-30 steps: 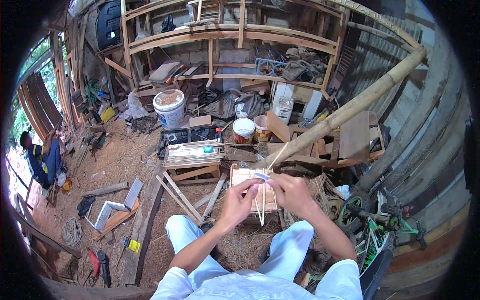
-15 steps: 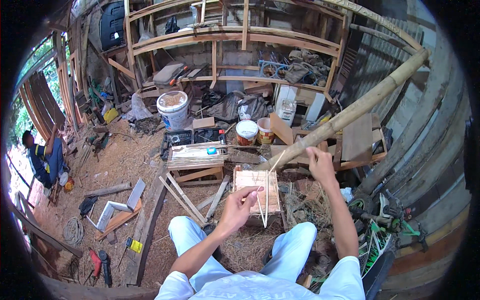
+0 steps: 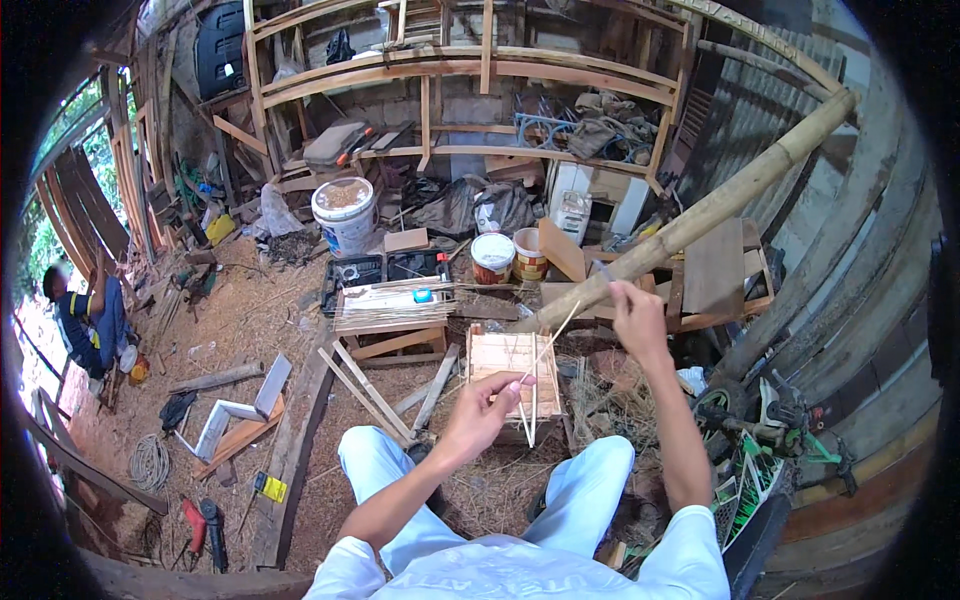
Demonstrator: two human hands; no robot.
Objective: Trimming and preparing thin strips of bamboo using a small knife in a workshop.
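Observation:
My left hand [image 3: 478,415] is closed in a pinch over the near part of a small wooden box-like stand [image 3: 490,350] between my knees. At its fingertips are thin pale strips [image 3: 545,355], which look like split bamboo and meet in a narrow V above the stand's near edge. One strip slants up to the right. Raised to the right and farther off, my right hand [image 3: 640,320] is also closed. A short, thin greyish piece [image 3: 602,270] sticks up from its fingers, too blurred to name.
Behind the stand, a low bench [image 3: 390,312] bears thin strips and a blue tape measure [image 3: 423,296]. A thick bamboo pole [image 3: 720,205] slants across the right. Buckets [image 3: 343,210] stand farther back. A green bicycle [image 3: 780,445] lies at right. Another person [image 3: 85,320] sits far left.
My right hand has shifted slightly left and nearer the pole, and a thin greyish piece now shows above its fingers. The slanting strip leans farther right. My left hand stays almost in place.

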